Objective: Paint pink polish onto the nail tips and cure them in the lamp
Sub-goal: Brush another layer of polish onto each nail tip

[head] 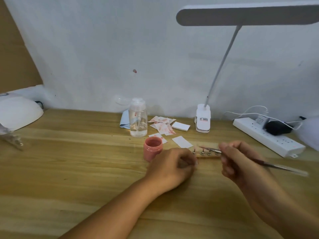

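Two hands: both work low over the wooden table [69, 169], arms coming in from the near edge.
Left hand [174, 167]: curled into a loose fist just short of the holder's left end; whether its fingers pinch anything is hidden.
Right hand [240, 163]: fingers closed around a thin brush [269, 165], handle trailing out to the right, bristle end pointing left beyond the fingertips.
Nail holder [206, 153]: a wooden strip just beyond both sets of fingers, its long axis running left to right, a row of small metal stands along it; the nail tips themselves are too small and blurred to make out.
Key relation: the brush tip lies over the strip, almost along its length; the right hand is the nearer one for painting, and the left looks placed to steady the strip.
Pink polish jar [153, 149]: open, just beyond and left of the left knuckles, an easy reach for a dip.
Farther out: pink-stained paper squares [161, 125], a clear pump bottle [138, 120], a clip desk lamp [203, 120] and a power strip [269, 137].
Curing lamp [19, 112]: white dome far to the left, well apart from the fingers.
Stage: painting, I judge; curing not yet begun.
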Available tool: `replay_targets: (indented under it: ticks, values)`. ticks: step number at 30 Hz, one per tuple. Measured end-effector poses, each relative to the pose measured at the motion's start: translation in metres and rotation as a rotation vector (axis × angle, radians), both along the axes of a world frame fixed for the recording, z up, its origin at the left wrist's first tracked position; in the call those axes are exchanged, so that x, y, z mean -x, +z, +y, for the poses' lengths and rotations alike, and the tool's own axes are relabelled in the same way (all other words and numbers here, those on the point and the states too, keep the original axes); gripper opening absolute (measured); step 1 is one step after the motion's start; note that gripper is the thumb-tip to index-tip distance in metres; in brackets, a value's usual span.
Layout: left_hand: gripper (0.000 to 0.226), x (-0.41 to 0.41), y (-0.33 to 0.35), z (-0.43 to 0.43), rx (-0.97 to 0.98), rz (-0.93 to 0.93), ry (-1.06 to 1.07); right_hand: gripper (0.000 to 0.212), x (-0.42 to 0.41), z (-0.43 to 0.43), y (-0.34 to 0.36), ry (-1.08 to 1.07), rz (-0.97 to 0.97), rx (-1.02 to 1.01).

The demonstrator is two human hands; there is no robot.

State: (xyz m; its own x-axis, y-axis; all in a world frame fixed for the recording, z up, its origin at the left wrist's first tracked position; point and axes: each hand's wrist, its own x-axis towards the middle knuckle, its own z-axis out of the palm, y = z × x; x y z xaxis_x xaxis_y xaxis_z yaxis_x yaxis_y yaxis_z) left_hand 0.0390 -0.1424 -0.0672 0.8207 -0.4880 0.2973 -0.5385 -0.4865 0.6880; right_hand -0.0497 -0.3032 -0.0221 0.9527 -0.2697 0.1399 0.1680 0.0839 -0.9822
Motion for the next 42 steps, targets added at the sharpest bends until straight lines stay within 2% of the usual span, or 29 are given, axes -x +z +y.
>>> replay_targets:
  ticks: [3, 9, 22, 29, 38, 42]
  values:
    - [0.016, -0.001, -0.001, 0.000, 0.024, -0.004, -0.007, 0.020, 0.004, -0.008, -0.013, -0.053, 0.006, 0.077]
    - [0.019, -0.003, 0.000, 0.002, 0.017, -0.002, 0.006, 0.018, 0.001, -0.009, -0.024, -0.013, -0.044, 0.154]
    - [0.025, -0.003, 0.000, 0.003, 0.014, -0.023, 0.019, 0.022, 0.000, -0.001, -0.022, -0.001, -0.056, 0.242]
    - [0.022, -0.003, 0.002, 0.003, 0.024, -0.013, -0.003, 0.025, 0.000, -0.005, -0.021, -0.062, -0.056, 0.142]
    - [0.025, -0.003, 0.002, 0.004, 0.045, -0.014, -0.015, 0.024, 0.001, -0.001, -0.021, -0.018, -0.041, 0.235]
    - [0.022, -0.003, 0.002, 0.005, 0.059, -0.011, -0.031, 0.020, 0.001, -0.003, -0.020, -0.109, -0.094, 0.131]
